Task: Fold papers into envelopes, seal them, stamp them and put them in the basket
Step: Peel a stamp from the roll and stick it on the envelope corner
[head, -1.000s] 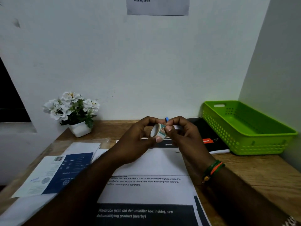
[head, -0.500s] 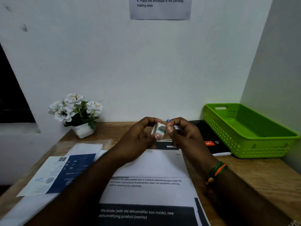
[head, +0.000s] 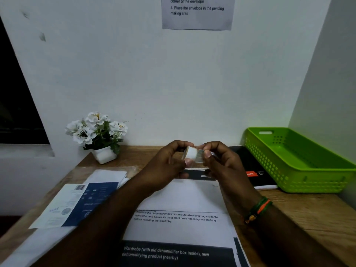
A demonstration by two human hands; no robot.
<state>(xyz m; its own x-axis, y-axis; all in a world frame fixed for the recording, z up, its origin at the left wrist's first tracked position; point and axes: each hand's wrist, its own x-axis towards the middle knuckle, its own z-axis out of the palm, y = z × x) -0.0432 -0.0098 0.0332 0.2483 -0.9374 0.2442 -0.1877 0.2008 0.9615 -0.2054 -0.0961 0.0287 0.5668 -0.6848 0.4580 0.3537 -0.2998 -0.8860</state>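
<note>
Both hands are raised over the middle of the wooden desk, holding a small roll of stamps (head: 191, 153). My left hand (head: 167, 166) grips the roll between thumb and fingers. My right hand (head: 221, 160) pinches the loose end of the strip (head: 200, 156) at the roll's right side. Under the hands lies a white envelope (head: 185, 197) on a printed sheet (head: 179, 228). The green basket (head: 300, 176) stands at the far right against the wall, and nothing is visible inside it.
A potted white flower (head: 98, 133) stands at the back left. A blue and white leaflet (head: 77, 203) lies at the left on more white paper. A black booklet (head: 252, 170) lies beside the basket. An instruction note (head: 196, 13) hangs on the wall.
The roll has turned in my hands, its white side now facing me. My right fingers have shifted along the strip's end. The view has tilted slightly upward.
</note>
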